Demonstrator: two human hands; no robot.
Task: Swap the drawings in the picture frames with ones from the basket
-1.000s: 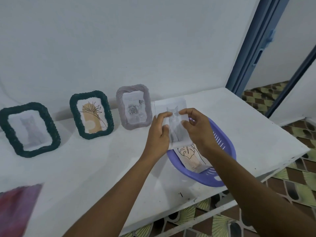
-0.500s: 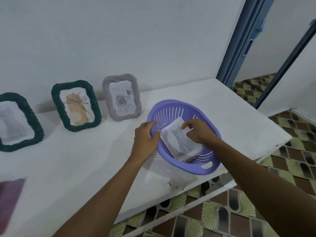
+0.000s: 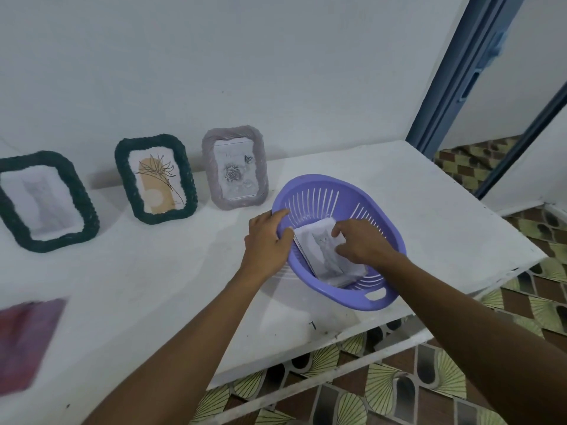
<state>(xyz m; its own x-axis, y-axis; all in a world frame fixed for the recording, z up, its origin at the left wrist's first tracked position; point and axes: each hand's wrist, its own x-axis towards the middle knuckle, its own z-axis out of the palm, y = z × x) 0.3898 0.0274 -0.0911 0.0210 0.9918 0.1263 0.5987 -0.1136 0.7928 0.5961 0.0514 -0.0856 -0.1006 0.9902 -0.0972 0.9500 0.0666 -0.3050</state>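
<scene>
A purple slotted basket [image 3: 310, 191] sits on the white table [image 3: 153, 286] and holds a stack of drawings [image 3: 325, 256] with a grey cat print on top. My left hand [image 3: 267, 240] grips the basket's left rim. My right hand [image 3: 362, 240] rests inside the basket, its fingers curled on the top of the stack. Three picture frames lean against the wall: a dark green frame [image 3: 76, 191] with a pale cat drawing, a dark green frame [image 3: 181, 167] with a plant drawing, and a grey frame [image 3: 208, 167] with a rose drawing.
A blurred red-purple sheet [image 3: 27, 338] lies at the table's near left. The table's front edge [image 3: 306, 351] and right edge drop to a patterned tile floor [image 3: 399, 388]. A blue door frame [image 3: 454, 69] stands at the back right.
Both hands lowered the cat drawing from above the basket onto the stack inside it. My left hand then moved to the basket's rim.
</scene>
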